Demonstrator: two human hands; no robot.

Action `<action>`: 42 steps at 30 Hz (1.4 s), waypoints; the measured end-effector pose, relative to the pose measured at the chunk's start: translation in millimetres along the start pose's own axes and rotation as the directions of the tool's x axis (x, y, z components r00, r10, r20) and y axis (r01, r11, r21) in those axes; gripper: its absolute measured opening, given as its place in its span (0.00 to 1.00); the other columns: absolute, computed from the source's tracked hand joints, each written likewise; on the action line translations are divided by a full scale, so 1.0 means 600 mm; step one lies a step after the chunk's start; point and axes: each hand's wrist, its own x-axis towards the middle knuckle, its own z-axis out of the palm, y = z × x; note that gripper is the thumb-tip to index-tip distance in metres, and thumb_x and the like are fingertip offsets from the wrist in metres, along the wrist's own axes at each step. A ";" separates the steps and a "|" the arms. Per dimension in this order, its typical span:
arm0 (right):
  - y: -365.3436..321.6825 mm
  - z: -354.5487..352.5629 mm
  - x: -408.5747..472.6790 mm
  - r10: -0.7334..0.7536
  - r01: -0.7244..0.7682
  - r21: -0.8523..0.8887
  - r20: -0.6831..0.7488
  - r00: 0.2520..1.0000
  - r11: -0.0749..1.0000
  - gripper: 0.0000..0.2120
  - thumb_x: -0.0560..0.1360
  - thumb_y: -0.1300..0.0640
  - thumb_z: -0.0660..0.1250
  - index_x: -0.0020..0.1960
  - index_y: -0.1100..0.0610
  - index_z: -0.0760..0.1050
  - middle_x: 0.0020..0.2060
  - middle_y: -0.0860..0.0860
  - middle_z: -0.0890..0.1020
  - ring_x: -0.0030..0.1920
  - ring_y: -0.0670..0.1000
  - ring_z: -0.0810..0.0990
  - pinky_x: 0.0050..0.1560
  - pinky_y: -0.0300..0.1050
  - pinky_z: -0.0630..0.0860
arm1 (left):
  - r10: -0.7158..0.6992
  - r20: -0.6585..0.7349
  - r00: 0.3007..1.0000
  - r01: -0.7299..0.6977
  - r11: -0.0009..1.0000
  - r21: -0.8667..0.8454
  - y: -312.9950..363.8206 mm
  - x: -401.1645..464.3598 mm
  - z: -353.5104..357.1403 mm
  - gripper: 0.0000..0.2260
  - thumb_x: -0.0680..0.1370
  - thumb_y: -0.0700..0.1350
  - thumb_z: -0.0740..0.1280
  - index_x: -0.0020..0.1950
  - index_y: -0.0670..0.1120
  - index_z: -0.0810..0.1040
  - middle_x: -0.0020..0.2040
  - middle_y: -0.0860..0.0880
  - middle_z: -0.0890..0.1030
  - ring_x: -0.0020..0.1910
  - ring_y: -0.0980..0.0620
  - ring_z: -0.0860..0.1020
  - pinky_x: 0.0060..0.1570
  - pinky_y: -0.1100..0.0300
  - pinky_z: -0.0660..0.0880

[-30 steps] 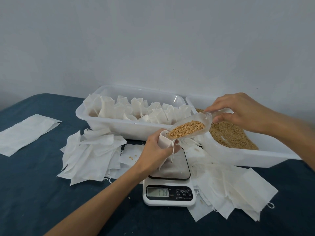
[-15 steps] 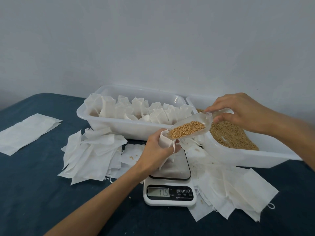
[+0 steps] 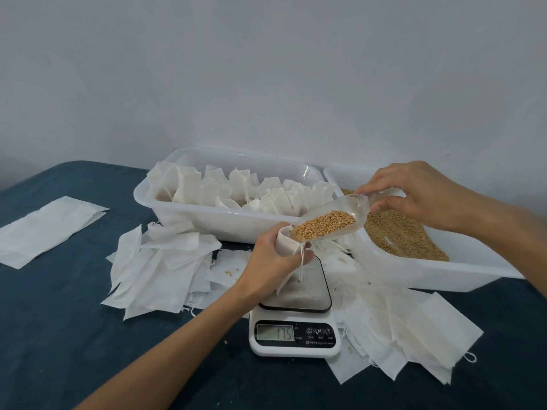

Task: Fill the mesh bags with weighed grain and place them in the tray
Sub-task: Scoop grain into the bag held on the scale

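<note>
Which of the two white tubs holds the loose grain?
The right-hand tub, under the right hand holding the clear scoop. Loose grain covers its floor, while the left-hand tub holds upright filled bags.

A white mesh bag [image 3: 285, 242] is standing open over the scale [image 3: 294, 318], while a clear scoop [image 3: 328, 221] of golden grain [image 3: 325, 224] is tilting into its mouth; filled bags [image 3: 236, 190] are sitting upright in the white tray [image 3: 207, 220].
</note>
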 end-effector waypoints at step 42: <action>0.013 0.031 -0.006 -0.017 0.018 0.040 -0.025 1.000 0.999 0.15 0.75 0.58 0.75 0.60 0.45 0.83 0.48 0.38 0.82 0.53 0.35 0.75 0.53 0.33 0.68 | -0.041 -0.028 0.999 0.041 0.999 -0.005 -0.006 0.002 -0.004 0.09 0.78 0.38 0.75 0.57 0.43 0.81 0.50 0.43 0.86 0.48 0.53 0.86 0.39 0.60 0.82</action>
